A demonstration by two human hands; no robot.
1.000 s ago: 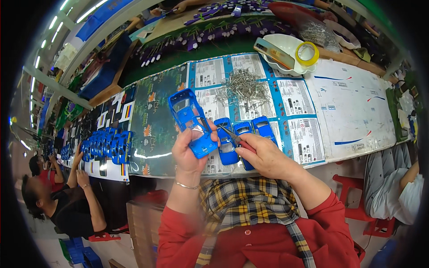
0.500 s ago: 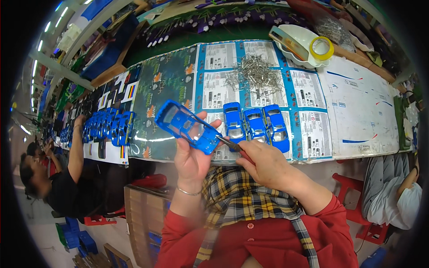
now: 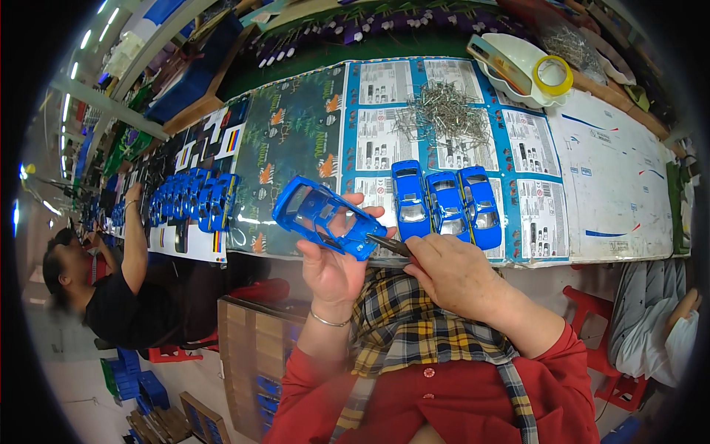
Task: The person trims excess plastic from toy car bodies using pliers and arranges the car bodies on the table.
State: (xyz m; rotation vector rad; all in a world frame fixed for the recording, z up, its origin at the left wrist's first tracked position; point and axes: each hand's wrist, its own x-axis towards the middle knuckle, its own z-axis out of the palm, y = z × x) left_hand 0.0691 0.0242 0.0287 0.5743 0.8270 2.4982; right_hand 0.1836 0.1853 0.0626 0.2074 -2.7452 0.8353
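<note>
My left hand (image 3: 334, 270) holds up a blue toy car body shell (image 3: 318, 211), tilted, with its hollow inside showing and fingers behind it. My right hand (image 3: 455, 274) is closed round dark needle-nose pliers (image 3: 392, 245), mostly covered by the fingers. Their narrow tip meets the near right end of the shell; whether it grips a small part there is too small to tell. Just beyond my right hand, three blue toy cars (image 3: 446, 203) stand side by side on the table. Farther back lies a loose heap of thin metal pins (image 3: 447, 115).
A white scalloped dish (image 3: 510, 55) with a roll of yellow tape (image 3: 552, 75) stands at the back right. Printed sheets cover the table (image 3: 296, 126). To the left, a co-worker (image 3: 122, 285) reaches toward a row of blue toy cars (image 3: 196, 198). Another person (image 3: 647, 318) sits at right.
The whole view has shifted, so the table and cars appear farther right. Both hands keep their hold, and the pliers' tip stays at the same end of the shell.
</note>
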